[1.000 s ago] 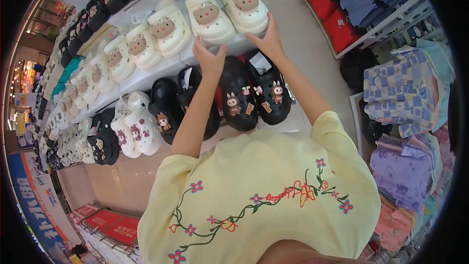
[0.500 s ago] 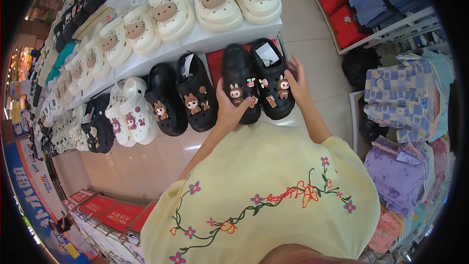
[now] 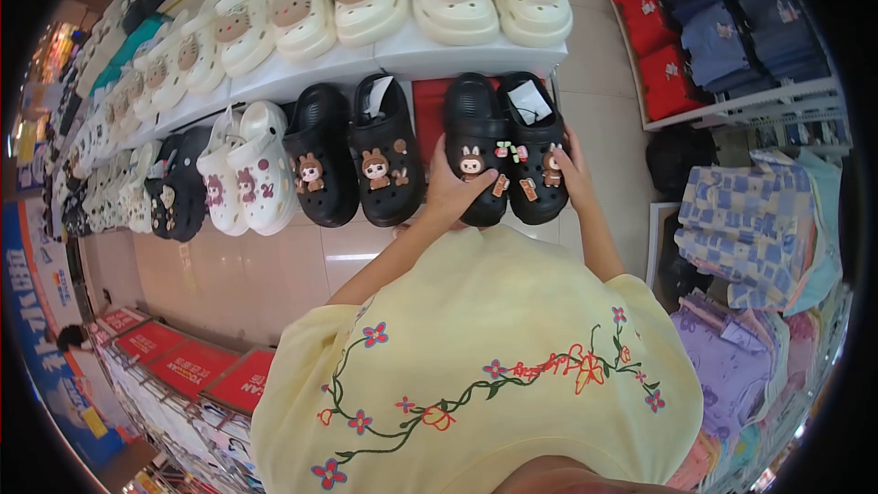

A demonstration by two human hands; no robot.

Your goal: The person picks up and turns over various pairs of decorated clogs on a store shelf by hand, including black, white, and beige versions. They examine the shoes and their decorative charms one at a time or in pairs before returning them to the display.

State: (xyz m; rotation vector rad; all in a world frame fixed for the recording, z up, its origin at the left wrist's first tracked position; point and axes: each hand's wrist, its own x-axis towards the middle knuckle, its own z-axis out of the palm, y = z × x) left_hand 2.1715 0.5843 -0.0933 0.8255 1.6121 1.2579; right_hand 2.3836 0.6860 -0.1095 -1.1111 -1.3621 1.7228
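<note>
A pair of black clogs stands side by side at the end of the lower shelf row, toes toward me. Rabbit-eared character charms decorate both, and a white paper tag sits inside the right one. My left hand is closed around the outer side of the left black clog, its thumb lying across the toe near a charm. On the other side, my right hand holds the outer edge of the right black clog, with the thumb on a charm. Fingers behind the clogs are partly hidden.
Another pair of black clogs stands to the left, followed by white clogs. Cream cat-face clogs line the white upper shelf. Folded clothes and hanging garments are at right; red signs are lower left.
The view has shifted, so the shelf appears farther right. My right hand's fingers, earlier raised beside the right clog, now close against its side. My left hand keeps its grip.
</note>
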